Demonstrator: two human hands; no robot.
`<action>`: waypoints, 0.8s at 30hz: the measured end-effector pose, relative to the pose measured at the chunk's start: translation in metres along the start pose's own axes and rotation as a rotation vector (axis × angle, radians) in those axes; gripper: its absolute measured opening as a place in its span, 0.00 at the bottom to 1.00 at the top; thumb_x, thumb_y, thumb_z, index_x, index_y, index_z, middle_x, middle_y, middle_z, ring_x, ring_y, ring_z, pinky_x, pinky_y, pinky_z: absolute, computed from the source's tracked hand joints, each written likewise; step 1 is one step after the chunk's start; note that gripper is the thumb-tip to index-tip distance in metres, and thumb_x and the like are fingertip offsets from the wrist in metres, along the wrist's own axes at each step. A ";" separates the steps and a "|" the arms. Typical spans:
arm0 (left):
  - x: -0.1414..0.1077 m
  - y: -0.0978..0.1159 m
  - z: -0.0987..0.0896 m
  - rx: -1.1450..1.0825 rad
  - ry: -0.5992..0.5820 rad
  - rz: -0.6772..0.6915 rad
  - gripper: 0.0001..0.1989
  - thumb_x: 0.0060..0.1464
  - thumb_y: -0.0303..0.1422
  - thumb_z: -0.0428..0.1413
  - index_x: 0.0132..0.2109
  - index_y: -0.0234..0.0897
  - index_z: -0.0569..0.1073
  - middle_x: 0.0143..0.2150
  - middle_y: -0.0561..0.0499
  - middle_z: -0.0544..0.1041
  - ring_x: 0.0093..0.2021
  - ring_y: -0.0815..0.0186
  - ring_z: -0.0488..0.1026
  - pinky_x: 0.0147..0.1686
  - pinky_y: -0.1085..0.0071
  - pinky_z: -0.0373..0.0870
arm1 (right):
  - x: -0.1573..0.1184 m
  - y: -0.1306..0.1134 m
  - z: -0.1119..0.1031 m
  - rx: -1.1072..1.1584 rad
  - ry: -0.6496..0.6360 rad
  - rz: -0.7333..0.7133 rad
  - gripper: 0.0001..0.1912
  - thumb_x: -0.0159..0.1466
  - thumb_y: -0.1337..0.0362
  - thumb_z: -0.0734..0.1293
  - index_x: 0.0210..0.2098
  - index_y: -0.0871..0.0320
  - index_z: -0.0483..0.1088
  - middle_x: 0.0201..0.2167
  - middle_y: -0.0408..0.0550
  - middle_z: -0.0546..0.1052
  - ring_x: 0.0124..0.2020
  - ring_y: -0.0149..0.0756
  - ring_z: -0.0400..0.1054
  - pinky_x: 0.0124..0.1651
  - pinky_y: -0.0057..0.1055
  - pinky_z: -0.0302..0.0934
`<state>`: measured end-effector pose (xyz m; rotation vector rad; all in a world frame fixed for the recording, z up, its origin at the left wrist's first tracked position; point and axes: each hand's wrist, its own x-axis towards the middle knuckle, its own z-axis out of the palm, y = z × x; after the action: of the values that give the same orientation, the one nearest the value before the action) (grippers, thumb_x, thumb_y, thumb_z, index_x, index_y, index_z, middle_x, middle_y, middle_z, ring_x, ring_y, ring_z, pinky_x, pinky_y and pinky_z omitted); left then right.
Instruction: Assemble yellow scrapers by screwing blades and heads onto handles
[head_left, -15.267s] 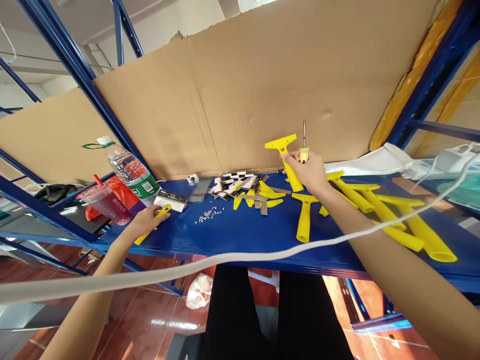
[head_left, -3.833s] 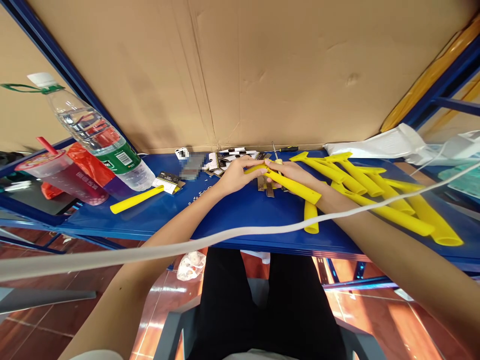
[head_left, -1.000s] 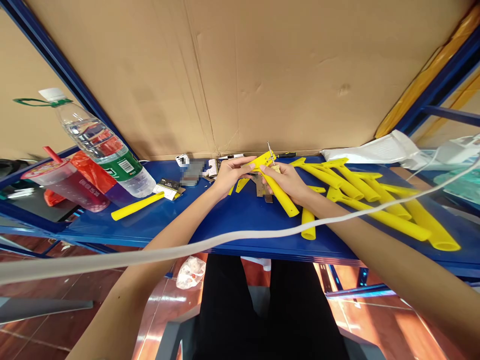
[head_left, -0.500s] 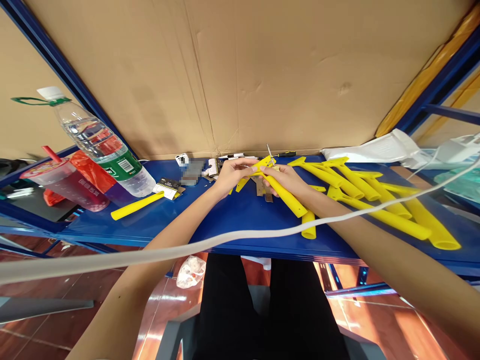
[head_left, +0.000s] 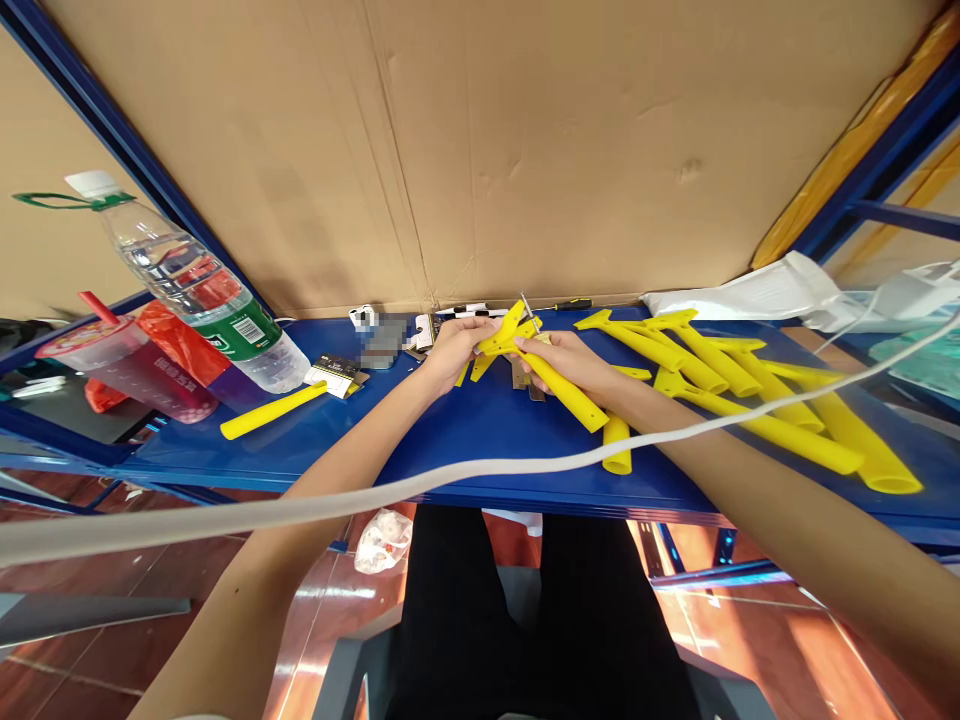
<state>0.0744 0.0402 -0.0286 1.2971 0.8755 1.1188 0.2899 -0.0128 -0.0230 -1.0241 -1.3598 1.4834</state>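
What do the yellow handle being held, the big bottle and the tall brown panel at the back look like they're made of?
Handle: probably moulded plastic, smooth and satin, with even yellow colour.
Bottle: likely clear, glossy plastic; it's see-through with bright highlights, though the look alone can't prove it.
Panel: seems to be matte cardboard, judging by its brown surface, creases and dents.

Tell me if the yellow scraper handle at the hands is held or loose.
Held: the right hand grips the yellow scraper handle near its head, the left hand at that end.
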 end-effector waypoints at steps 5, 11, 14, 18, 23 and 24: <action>0.000 0.002 0.000 -0.012 0.065 0.082 0.22 0.41 0.44 0.85 0.38 0.37 0.88 0.39 0.45 0.88 0.40 0.62 0.82 0.41 0.68 0.76 | -0.003 -0.003 0.001 0.002 0.008 0.001 0.21 0.68 0.51 0.84 0.33 0.57 0.76 0.24 0.43 0.77 0.17 0.29 0.68 0.19 0.27 0.64; -0.002 0.002 0.004 -0.050 0.070 0.059 0.26 0.35 0.39 0.87 0.41 0.35 0.89 0.41 0.44 0.90 0.40 0.61 0.84 0.47 0.65 0.79 | -0.007 -0.006 0.002 -0.037 0.012 0.004 0.28 0.59 0.44 0.89 0.34 0.56 0.76 0.21 0.43 0.77 0.17 0.31 0.68 0.21 0.29 0.69; -0.003 0.004 0.005 -0.054 0.049 0.064 0.25 0.34 0.38 0.87 0.40 0.36 0.90 0.42 0.44 0.90 0.40 0.62 0.83 0.46 0.65 0.78 | -0.008 -0.005 0.003 -0.071 0.022 -0.023 0.30 0.59 0.39 0.88 0.34 0.56 0.77 0.21 0.43 0.78 0.17 0.31 0.69 0.21 0.29 0.69; -0.005 0.006 0.006 -0.061 0.041 0.086 0.23 0.36 0.37 0.86 0.41 0.37 0.92 0.43 0.44 0.90 0.41 0.61 0.83 0.47 0.64 0.78 | -0.008 -0.003 0.002 -0.087 0.038 -0.059 0.32 0.59 0.36 0.88 0.34 0.55 0.76 0.20 0.43 0.78 0.17 0.31 0.69 0.21 0.28 0.69; -0.005 0.006 0.008 -0.099 0.046 0.072 0.22 0.35 0.36 0.86 0.40 0.38 0.92 0.42 0.45 0.90 0.43 0.61 0.84 0.50 0.64 0.78 | -0.007 0.000 0.001 -0.149 0.015 -0.109 0.35 0.56 0.31 0.87 0.31 0.55 0.76 0.21 0.44 0.78 0.18 0.32 0.70 0.21 0.29 0.70; -0.005 0.006 0.008 -0.099 0.049 0.067 0.22 0.35 0.36 0.86 0.39 0.38 0.92 0.41 0.46 0.90 0.42 0.61 0.84 0.50 0.64 0.78 | -0.007 0.000 0.001 -0.155 0.011 -0.118 0.36 0.55 0.30 0.86 0.31 0.55 0.75 0.22 0.44 0.79 0.18 0.32 0.70 0.22 0.30 0.70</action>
<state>0.0796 0.0326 -0.0219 1.2293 0.8077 1.2362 0.2907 -0.0196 -0.0225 -1.0278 -1.5203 1.3000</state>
